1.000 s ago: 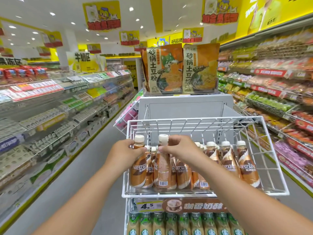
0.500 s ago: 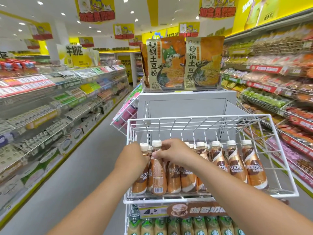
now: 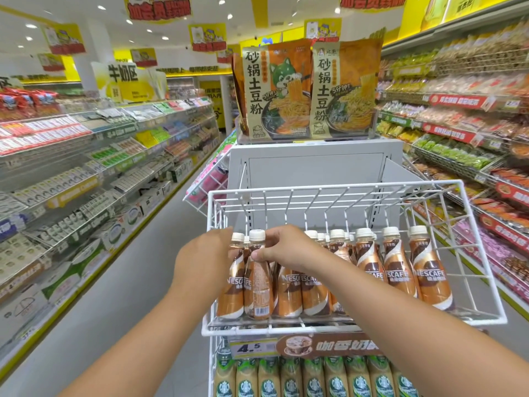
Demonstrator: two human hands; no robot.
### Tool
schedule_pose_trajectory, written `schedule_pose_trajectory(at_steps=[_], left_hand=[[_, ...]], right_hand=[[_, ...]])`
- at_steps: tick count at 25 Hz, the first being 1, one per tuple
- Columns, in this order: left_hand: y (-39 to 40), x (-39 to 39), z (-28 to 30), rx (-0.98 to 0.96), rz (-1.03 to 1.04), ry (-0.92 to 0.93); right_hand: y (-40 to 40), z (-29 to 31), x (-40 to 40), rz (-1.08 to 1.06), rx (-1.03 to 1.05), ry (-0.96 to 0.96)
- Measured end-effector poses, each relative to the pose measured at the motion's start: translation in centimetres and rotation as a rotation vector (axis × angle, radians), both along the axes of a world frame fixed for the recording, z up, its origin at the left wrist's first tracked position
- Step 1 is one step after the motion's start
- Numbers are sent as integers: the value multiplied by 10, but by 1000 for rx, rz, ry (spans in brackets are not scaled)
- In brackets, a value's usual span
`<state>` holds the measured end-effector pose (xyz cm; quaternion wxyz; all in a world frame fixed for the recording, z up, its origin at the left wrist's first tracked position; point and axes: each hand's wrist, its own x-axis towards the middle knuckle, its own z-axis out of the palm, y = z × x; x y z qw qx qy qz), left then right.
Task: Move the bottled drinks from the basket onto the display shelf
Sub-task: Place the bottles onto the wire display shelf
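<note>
Right up close, two bare forearms reach in from the bottom edge. The left hand (image 3: 204, 260) curls around the shoulder of the end brown-and-white plastic coffee bottle (image 3: 232, 277), though its fingers sit behind the bottle and the hold is partly hidden. The right hand (image 3: 286, 247) pinches the neck of the neighbouring brown bottle with its barcode label facing out (image 3: 259, 282), thumb tip at the front just under the white cap.

Both bottles stand at the left end of the front row in the white wire display shelf (image 3: 355, 325), packed against a row of matching brown coffee bottles (image 3: 400, 270) running to the right. Below hangs a price strip (image 3: 252, 349), then green-capped bottles (image 3: 289, 379) on the next tier. Behind the shelf, a grey panel (image 3: 315, 167) topped by tall noodle packets (image 3: 309, 90), aisles stretching away on both sides.

The risk, as I see it: the row is tight, so a careless release or nudge could tip a bottle into its neighbours, or over the low front rail.

Compared with half a second back, the two bottles sit lower, bases apparently on the shelf floor, and the barcode side has turned further forward; a second ago both were lifted clearly above the row.
</note>
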<state>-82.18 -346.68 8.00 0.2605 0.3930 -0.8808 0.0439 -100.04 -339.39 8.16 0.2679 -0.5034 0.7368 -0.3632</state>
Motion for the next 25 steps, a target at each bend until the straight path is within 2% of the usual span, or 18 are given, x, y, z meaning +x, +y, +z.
schedule_pose_trajectory(at_steps=[4, 8, 10, 13, 19, 21, 25], left_hand=[[-12, 9, -17, 72, -176, 135], [-23, 24, -30, -65, -261, 132], [-24, 31, -32, -134, -249, 137], [-24, 44, -33, -130, -203, 180], [-25, 64, -47, 73, -36, 69], [-21, 67, -52, 117, -32, 53], [-16, 74, -55, 139, -75, 19]], right_hand=[[-3, 3, 5, -36, -3, 111], [-8, 3, 8, -45, -12, 343], [-9, 3, 9, -18, 5, 390], [-8, 3, 12, 57, 19, 483], [9, -15, 13, 141, -3, 508], [21, -29, 21, 162, -16, 526], [30, -42, 27, 141, -47, 681]])
